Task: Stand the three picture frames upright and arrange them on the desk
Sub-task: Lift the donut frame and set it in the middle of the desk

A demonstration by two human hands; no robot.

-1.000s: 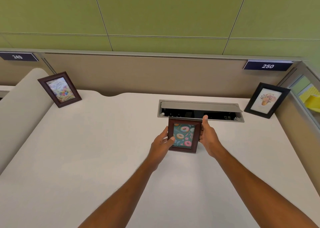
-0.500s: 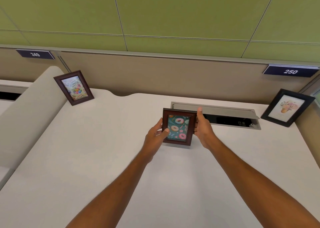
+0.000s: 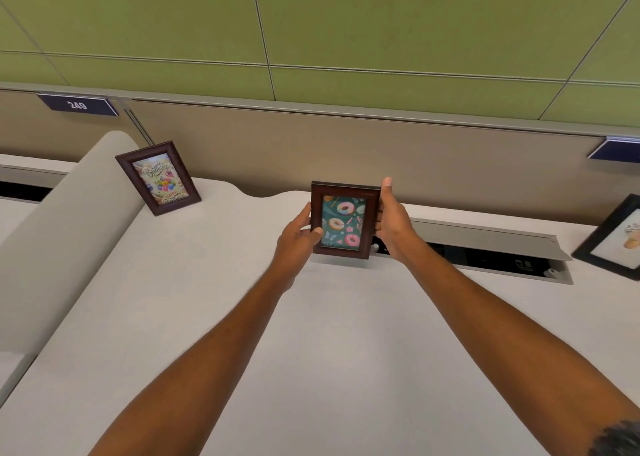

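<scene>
A dark brown frame with a donut picture (image 3: 342, 225) is held upright just above the white desk (image 3: 207, 299), in front of the cable tray's left end. My left hand (image 3: 298, 239) grips its left edge and my right hand (image 3: 393, 221) grips its right edge. A second brown frame with a birthday card (image 3: 158, 177) stands tilted at the back left. A black frame with a flower picture (image 3: 616, 237) stands at the back right, partly cut off by the image edge.
An open cable tray (image 3: 485, 251) is sunk into the desk behind my right hand. A beige partition (image 3: 346, 154) runs along the back edge, with number plate 249 (image 3: 78, 104). A rounded divider (image 3: 62, 220) bounds the desk's left side.
Both hands have lifted the donut frame and carried it farther back, toward the partition. The view has shifted left, so the black frame sits at the right edge.
</scene>
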